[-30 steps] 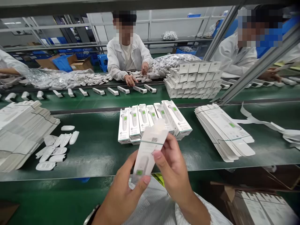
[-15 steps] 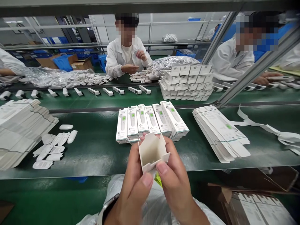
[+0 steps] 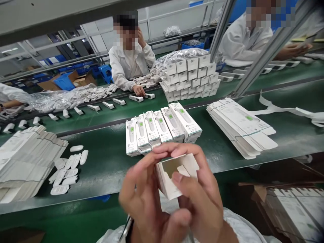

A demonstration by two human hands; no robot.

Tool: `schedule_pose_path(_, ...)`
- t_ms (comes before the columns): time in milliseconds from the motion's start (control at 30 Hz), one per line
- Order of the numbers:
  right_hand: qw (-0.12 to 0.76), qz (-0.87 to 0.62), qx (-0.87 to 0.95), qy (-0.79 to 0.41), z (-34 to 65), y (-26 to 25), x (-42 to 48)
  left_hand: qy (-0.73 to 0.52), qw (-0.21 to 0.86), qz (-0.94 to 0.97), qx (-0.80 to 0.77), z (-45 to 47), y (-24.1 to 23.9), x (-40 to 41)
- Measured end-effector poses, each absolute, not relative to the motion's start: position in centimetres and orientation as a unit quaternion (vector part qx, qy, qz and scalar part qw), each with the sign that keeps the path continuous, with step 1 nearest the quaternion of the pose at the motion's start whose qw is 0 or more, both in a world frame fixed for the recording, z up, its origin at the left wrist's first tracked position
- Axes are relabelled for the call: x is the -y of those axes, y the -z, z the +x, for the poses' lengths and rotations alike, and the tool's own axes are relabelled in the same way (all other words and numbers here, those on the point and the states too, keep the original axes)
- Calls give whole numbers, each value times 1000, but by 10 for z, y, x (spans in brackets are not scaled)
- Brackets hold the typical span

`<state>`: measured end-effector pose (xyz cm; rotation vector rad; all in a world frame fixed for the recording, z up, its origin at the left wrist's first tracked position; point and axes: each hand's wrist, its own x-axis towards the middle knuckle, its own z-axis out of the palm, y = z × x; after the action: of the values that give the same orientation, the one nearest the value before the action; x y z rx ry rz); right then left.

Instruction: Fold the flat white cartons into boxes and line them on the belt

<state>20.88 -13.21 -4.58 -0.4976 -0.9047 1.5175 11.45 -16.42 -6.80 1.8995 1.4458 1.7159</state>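
Note:
A small white carton [image 3: 169, 190] is held over the table's near edge, one end facing me. Some of its flaps are folded inward, and the inside looks dark and hollow. My right hand [image 3: 202, 192] wraps its right and far sides, with the thumb pressed on a flap at the opening. My left hand [image 3: 143, 192] curves round the left side, its fingertips at the far top edge and its thumb off the carton. Just beyond stands a row of several printed thermometer boxes [image 3: 162, 126].
Flat cartons [image 3: 240, 126] lie stacked at right, with paper strips [image 3: 286, 109] behind. More flat cartons [image 3: 27, 162] and loose white plastic covers [image 3: 69, 168] are at left. Thermometers [image 3: 108, 105] line the far belt near stacked boxes [image 3: 191, 79]. A co-worker [image 3: 130, 62] sits opposite.
My right thumb has moved onto a flap, and flaps that stood out are folded in. My left thumb has left the carton. The view has tilted. The co-worker opposite has reached to a thermometer.

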Motion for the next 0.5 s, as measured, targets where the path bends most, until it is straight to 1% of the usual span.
schedule_pose_path(100, 557, -213, 321, -736, 219, 41, 122, -573, 60, 695, -431, 97, 74, 155)
schedule_pose_path(167, 504, -188, 325, -778, 232, 42, 113, -542, 58, 731, -411, 81, 75, 151)
schedule_pose_path(233, 423, -134, 374, -814, 248, 48, 105, -537, 94, 743, -389, 67, 75, 150)
schedule_pose_path(300, 349, -90, 446, -819, 261, 55, 98, -550, 175, 725, -376, 58, 74, 152)
schedule_pose_path(333, 332, -83, 477, -810, 265, 59, 95, -561, 225, 706, -370, 57, 74, 154)
schedule_pose_path(400, 345, -87, 497, -792, 264, 66, 92, -580, 304, 667, -355, 59, 74, 157)
schedule_pose_path(500, 396, -73, 392, -827, 246, 74, 94, -577, 333, 668, -331, 65, 75, 159)
